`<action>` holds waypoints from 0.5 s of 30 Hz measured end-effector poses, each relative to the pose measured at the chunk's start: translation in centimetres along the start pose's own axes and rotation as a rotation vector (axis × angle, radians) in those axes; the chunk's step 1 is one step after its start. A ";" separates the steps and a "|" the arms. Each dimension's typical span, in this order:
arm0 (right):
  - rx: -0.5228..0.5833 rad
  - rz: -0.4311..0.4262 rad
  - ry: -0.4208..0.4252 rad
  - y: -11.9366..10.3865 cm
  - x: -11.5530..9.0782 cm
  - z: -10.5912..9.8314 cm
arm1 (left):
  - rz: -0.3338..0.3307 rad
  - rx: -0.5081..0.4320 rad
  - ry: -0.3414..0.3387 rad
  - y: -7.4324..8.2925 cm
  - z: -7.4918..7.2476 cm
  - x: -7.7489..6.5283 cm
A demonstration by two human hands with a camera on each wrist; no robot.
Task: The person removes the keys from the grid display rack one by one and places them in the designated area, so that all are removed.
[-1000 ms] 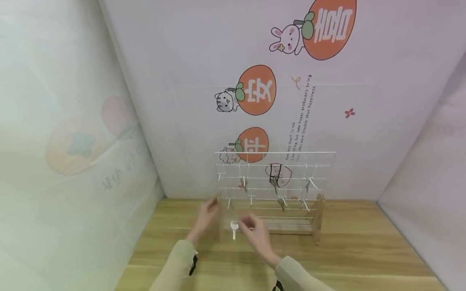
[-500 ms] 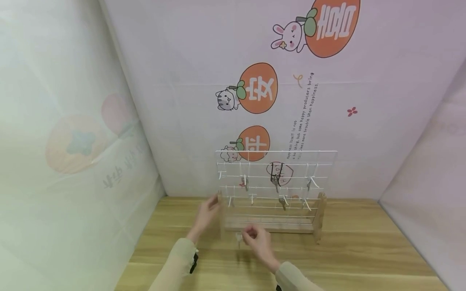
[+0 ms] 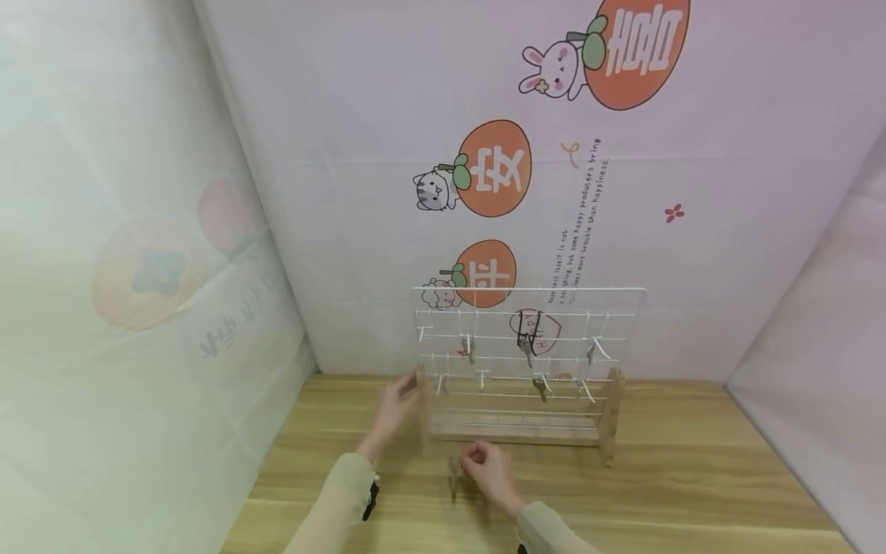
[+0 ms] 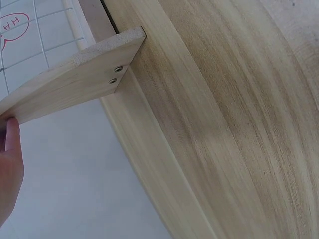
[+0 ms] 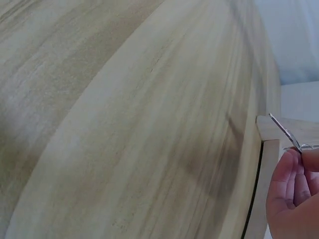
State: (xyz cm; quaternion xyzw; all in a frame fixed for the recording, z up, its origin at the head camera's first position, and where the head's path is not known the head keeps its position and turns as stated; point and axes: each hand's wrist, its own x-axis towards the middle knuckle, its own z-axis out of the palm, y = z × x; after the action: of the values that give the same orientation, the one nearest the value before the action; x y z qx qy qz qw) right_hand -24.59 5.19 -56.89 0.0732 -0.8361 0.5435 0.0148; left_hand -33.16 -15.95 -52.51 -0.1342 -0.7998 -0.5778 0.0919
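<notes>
My right hand (image 3: 490, 471) pinches a metal key (image 3: 454, 471) low in front of the rack, its blade pointing down. In the right wrist view the key (image 5: 285, 130) sticks out from between thumb and fingers, with part of a thin ring beside it. My left hand (image 3: 396, 408) holds the left wooden side panel (image 4: 79, 79) of a white wire rack (image 3: 526, 289). A fingertip of the left hand (image 4: 11, 154) lies against that panel's edge. Several keys hang on the rack's hooks, among them a dark key (image 3: 539, 388) in the lower row.
The rack's right wooden side panel (image 3: 611, 415) stands on the wood-grain table (image 3: 692, 477). White cloth walls with cartoon prints enclose the table; the back cloth (image 3: 374, 231) hangs right behind the rack. Some hooks, such as the upper left hook (image 3: 424, 331), hold no key.
My right hand has lowered with the key, away from the rack toward the table front. The left hand stays at the side panel. The head view has shifted slightly.
</notes>
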 end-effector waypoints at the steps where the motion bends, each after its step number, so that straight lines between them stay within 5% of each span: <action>1: -0.001 0.003 -0.006 0.1 0.0 0.1 | -0.005 -0.007 0.001 0.0 0.0 0.0; 15: -0.025 0.040 -0.072 0.6 0.8 0.8 | -0.032 0.022 -0.013 0.3 -0.2 -0.1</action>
State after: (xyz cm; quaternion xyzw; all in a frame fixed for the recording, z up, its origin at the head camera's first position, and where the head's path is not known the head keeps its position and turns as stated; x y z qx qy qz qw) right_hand -25.41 4.67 -57.68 0.0757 -0.8441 0.5303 -0.0254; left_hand -33.01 -16.02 -52.18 -0.1242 -0.8088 -0.5694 0.0790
